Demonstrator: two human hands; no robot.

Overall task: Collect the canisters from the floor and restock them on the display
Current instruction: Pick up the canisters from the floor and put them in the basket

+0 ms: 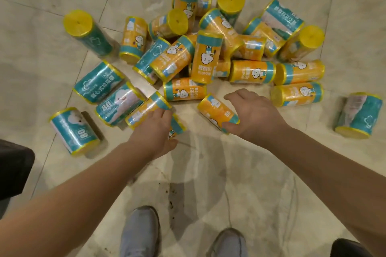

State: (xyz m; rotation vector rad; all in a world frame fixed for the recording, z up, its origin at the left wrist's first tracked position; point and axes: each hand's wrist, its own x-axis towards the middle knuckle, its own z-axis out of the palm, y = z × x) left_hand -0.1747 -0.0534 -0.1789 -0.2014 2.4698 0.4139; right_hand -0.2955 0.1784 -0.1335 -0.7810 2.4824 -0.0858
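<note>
while canisters point(205, 58) litter the floor point(208, 173), i see the left hand point(155, 131) gripping a teal-banded canister point(178, 126) — right hand point(255, 115) curled round an orange canister point(215, 111).

Single view, taken from a head-worn wide-angle camera directed forward and steeply down. The tiled floor point(250, 173) is seen from above at close range; canisters point(206, 58) fill the upper half, and shoes point(140, 233) are caught at the lower edge.

The floor point(52, 33) is pale tile with some dark spots point(172, 192). Lots of cans point(205, 58) lie on it in a heap. Most are on their sides and a few stand up. One can point(358, 116) lies alone at the right. Two grey shoes point(140, 233) stand on it.
</note>
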